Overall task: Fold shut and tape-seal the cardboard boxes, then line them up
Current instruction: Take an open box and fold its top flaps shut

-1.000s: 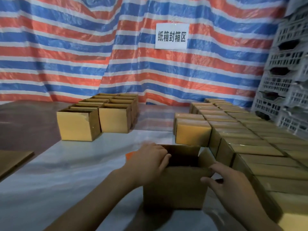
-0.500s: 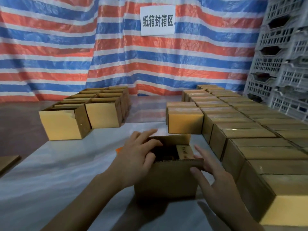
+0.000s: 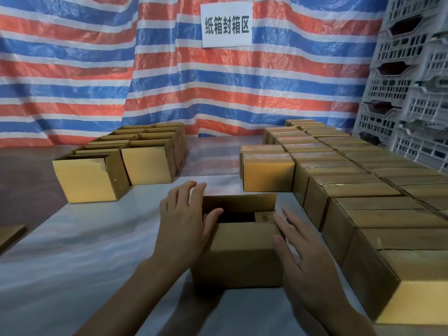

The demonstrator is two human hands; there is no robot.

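Head view: our left hand (image 3: 184,221) and right hand (image 3: 305,258), both flat and grasping nothing, rest on the flaps of the half-open cardboard box (image 3: 242,253) on the desk (image 3: 84,251), likely to fold it shut. Closed boxes (image 3: 363,190) stand in rows just right of it.

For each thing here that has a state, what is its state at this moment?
box in front: top partly open, far flap upright, right flap folded in.
left hand: open, fingers against the box's left side.
right hand: open, straight fingers on the box's right top edge.
boxes at left: tops open.
boxes at right: tops closed, set in rows.
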